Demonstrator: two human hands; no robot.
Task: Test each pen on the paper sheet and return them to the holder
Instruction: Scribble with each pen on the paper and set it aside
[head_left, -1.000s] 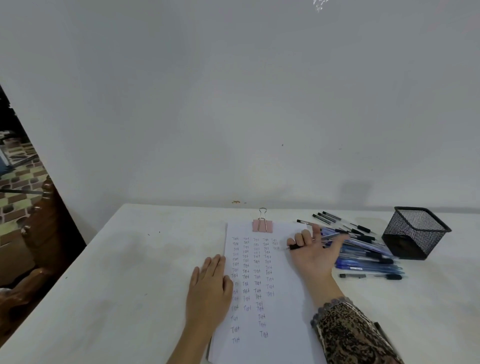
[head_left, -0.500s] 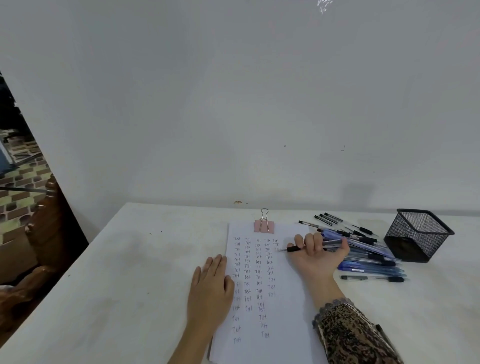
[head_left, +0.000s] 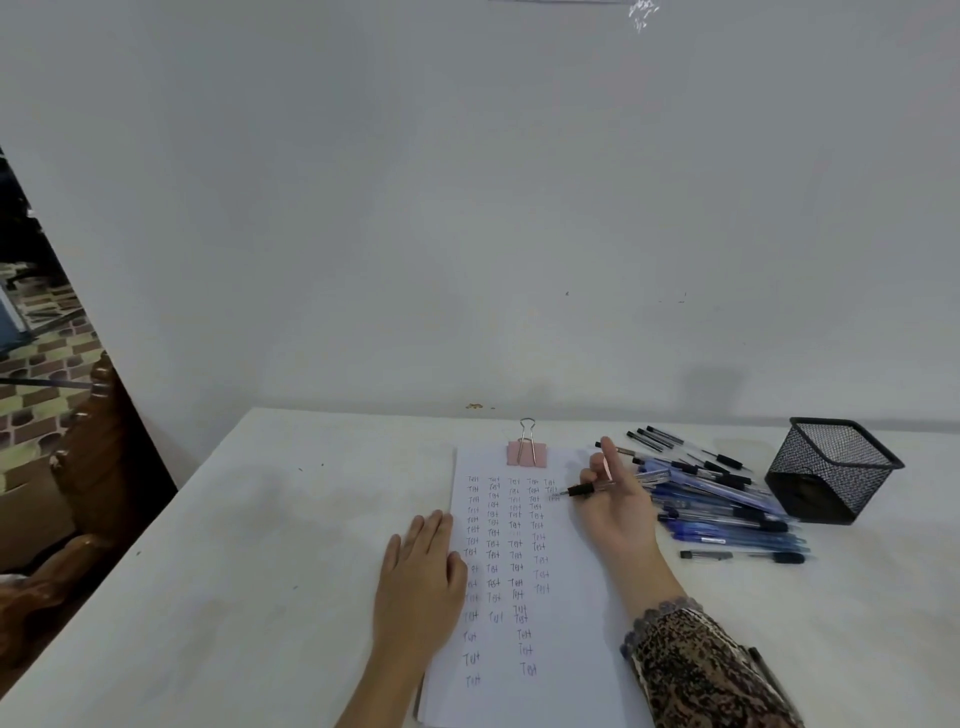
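Note:
A white paper sheet (head_left: 566, 613) with columns of handwritten "Test" words lies on the table, held at the top by a pink binder clip (head_left: 527, 451). My left hand (head_left: 423, 577) rests flat on the sheet's left edge. My right hand (head_left: 618, 506) grips a clear pen with a black grip (head_left: 584, 488); its tip points left and touches the paper near the upper right of the writing. A pile of blue and black pens (head_left: 722, 506) lies just right of that hand. The black mesh holder (head_left: 831, 470) stands at the far right; I see no pens in it.
The white table (head_left: 260, 545) meets a plain white wall at the back. A carved wooden chair (head_left: 78, 493) stands off the table's left edge. One black pen (head_left: 743, 556) lies apart at the front of the pile.
My right hand has turned the pen so its tip now reaches the paper by the last written word. My left hand has stayed flat on the sheet.

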